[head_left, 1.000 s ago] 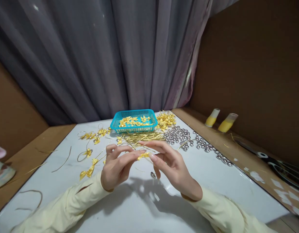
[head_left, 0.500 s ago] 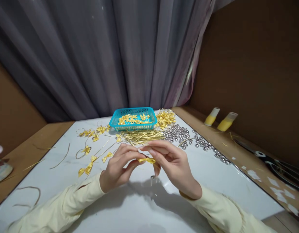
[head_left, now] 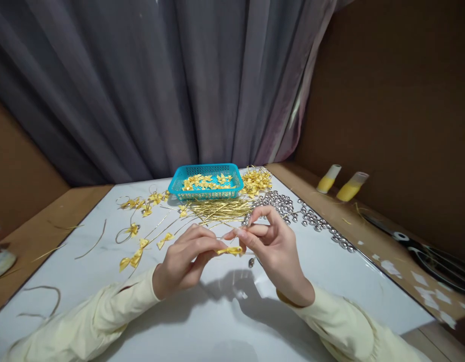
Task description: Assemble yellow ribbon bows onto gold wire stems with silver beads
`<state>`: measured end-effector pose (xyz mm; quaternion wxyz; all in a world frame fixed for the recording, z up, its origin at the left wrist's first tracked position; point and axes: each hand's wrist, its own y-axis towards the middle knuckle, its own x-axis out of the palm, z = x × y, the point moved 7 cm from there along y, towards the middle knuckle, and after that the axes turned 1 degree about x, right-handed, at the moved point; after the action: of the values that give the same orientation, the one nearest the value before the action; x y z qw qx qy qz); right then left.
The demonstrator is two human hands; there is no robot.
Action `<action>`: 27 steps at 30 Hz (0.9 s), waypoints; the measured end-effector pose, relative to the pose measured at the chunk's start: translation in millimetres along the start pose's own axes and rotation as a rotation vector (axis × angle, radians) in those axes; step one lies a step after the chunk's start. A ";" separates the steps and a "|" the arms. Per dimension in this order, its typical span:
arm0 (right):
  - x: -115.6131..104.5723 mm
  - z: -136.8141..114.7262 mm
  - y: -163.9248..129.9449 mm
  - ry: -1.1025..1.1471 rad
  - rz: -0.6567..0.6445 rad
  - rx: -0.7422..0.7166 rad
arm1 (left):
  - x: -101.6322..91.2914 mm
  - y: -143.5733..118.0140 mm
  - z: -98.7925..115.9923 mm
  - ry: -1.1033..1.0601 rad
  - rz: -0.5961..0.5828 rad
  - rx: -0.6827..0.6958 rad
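My left hand [head_left: 190, 256] pinches one end of a yellow ribbon bow [head_left: 229, 250] above the middle of the table. Closed beside it, my right hand [head_left: 280, 249] has thumb and finger together on a thin gold cord at the bow. At its curled forefinger tip is a silver bell [head_left: 246, 219], perhaps held there. Another silver bell [head_left: 251, 262] shows just below the right fingers, apparently on the cord. The fingers partly hide the cord. Nearest past the hands lies a bundle of gold cords [head_left: 217, 208].
A blue basket [head_left: 172, 188] of yellow bows stands at the back, with a bow pile [head_left: 257, 181] beside it. Many silver bells [head_left: 278, 201] spread rightward. Loose bows [head_left: 132, 259] and cord pieces lie left. Two yellow-filled containers [head_left: 328, 179] and black-handled scissors [head_left: 417, 251] are right.
My right hand's fingers have shifted; the forefinger is now raised and bent, with a silver bell at its tip. The lower bell sits farther right. My left hand still holds the bow.
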<state>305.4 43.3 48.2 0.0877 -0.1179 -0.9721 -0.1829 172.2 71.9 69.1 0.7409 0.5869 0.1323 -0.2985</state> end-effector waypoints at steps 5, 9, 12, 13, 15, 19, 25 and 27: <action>-4.0 -2.6 0.4 -0.025 0.030 -0.037 | 0.1 1.6 4.3 -0.031 0.006 0.028; -1.8 -1.4 1.0 0.004 0.007 0.001 | 0.1 1.3 2.8 -0.031 -0.006 0.013; -0.1 -1.8 1.8 0.012 -0.006 0.014 | 0.6 0.5 1.3 -0.040 -0.005 0.001; 0.2 -2.3 2.1 0.013 -0.008 0.012 | 0.7 0.3 0.8 -0.047 -0.001 -0.007; 0.2 -3.1 2.5 0.011 -0.010 0.010 | 0.9 0.2 -0.7 -0.063 0.008 -0.030; -0.8 -3.7 2.3 -0.007 -0.007 0.010 | 1.1 -0.1 -3.6 -0.107 0.029 -0.071; 0.5 -2.0 4.2 0.005 -0.020 0.018 | 1.9 -5.9 -10.9 -0.186 0.059 -0.159; 2.5 2.8 6.5 0.012 -0.046 0.055 | 3.4 -7.6 -13.3 -0.200 0.052 -0.215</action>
<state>304.4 50.8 48.4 0.0926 -0.0917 -0.9787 -0.1586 172.4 82.6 57.6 0.8163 0.4749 0.0736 -0.3205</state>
